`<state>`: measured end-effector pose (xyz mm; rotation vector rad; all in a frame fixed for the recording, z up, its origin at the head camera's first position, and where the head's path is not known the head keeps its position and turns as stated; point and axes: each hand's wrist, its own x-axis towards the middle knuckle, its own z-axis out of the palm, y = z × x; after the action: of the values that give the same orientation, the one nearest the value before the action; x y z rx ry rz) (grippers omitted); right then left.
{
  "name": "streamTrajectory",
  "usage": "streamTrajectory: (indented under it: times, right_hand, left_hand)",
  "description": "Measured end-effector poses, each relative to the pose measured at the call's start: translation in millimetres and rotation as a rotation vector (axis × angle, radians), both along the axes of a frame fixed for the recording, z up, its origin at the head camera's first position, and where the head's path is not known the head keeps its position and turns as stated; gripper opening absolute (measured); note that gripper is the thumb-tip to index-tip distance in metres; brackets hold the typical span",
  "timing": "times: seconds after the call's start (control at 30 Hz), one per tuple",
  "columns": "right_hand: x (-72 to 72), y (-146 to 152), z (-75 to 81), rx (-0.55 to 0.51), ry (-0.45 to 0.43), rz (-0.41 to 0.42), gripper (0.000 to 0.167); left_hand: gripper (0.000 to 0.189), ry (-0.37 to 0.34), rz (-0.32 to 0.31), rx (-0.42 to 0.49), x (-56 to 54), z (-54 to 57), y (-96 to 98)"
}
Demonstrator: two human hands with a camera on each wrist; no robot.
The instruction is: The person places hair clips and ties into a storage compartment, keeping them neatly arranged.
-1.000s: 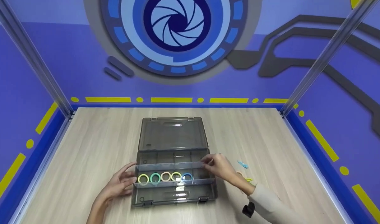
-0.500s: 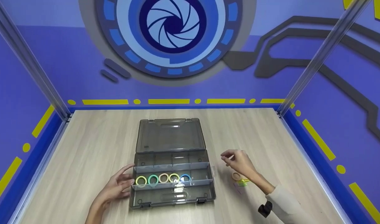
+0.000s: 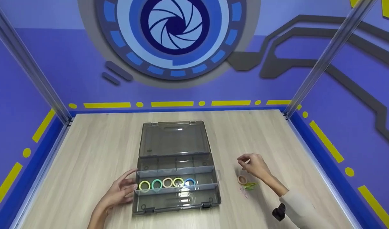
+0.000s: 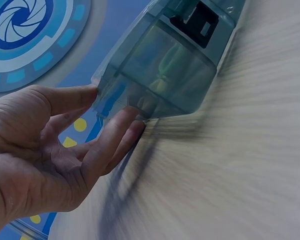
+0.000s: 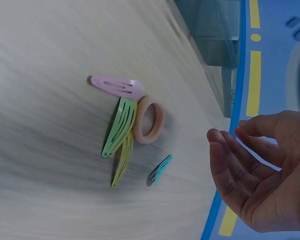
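Currently, from my remote station, I list the following.

Left hand (image 3: 118,191): fingers spread and lightly bent, their tips touching the left end of the box (image 3: 173,209).

Right hand (image 3: 255,166): raised over the table (image 3: 100,146), to the right of the box and well apart from it; fingers loosely curved, tips near the thumb, grip empty as I see it from the right wrist.

Box: grey, see-through, immediately right of the left hand; lid (image 3: 175,141) laid open on its far side; two clear dividers (image 3: 201,186) run its length.

Rings, one row, between the dividers, listed outward from the left hand: yellow ring (image 3: 144,181), green ring (image 3: 156,179), pink ring (image 3: 167,178), second yellow ring (image 3: 178,178), blue ring (image 3: 190,179).

Loose on the table, below the right hand: blue clip (image 5: 162,169), lying nearest that hand and apart from the rest; tan ring (image 5: 159,122), lying flat; pink clip (image 5: 115,86), green clip (image 5: 119,127) and yellow clip (image 5: 123,162), bunched beside the tan ring on its side away from the right hand, green and yellow overlapping.

Behind the right hand: pale sleeve (image 3: 301,208), black fitting (image 3: 279,212) at its cuff.
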<state>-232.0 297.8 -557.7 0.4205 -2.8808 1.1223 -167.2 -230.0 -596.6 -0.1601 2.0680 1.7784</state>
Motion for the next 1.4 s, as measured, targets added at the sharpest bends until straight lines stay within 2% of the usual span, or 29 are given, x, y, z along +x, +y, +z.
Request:
streamTrajectory:
  times: [0.23, 0.4, 0.57, 0.73, 0.87, 1.1, 1.4]
  right_hand:
    - [5.8, 9.2, -11.6, 0.069, -0.016, 0.026, 0.013]
    - [8.5, 11.4, -17.2, 0.124, -0.024, 0.064, 0.011]
    - [10.8, 14.0, -19.7, 0.150, -0.071, 0.074, 0.008]
    - [11.7, 17.2, -21.6, 0.144, -0.125, 0.116, 0.012]
    - [11.6, 18.5, -24.1, 0.130, -0.125, 0.139, 0.013]
    - [10.8, 16.2, -28.9, 0.083, -0.137, 0.130, 0.006]
    - [9.0, 16.5, -32.0, 0.085, -0.134, 0.112, 0.005]
  left_hand:
    - [0.075, 0.007, -0.026, -0.002, -0.4, 0.5, -0.3]
    - [0.075, 0.048, -0.056, 0.008, -2.1, -1.1, -1.7]
    - [0.076, 0.059, -0.065, 0.011, -2.8, -3.3, -1.8]
    - [0.076, 0.063, -0.061, 0.011, -3.1, -3.4, -1.4]
    - [0.075, 0.075, -0.065, 0.015, -3.3, -2.3, -1.7]
    - [0.076, 0.084, -0.047, 0.006, -1.7, -1.9, -3.0]
    - [0.075, 0.093, -0.058, 0.030, -0.8, -2.2, -2.4]
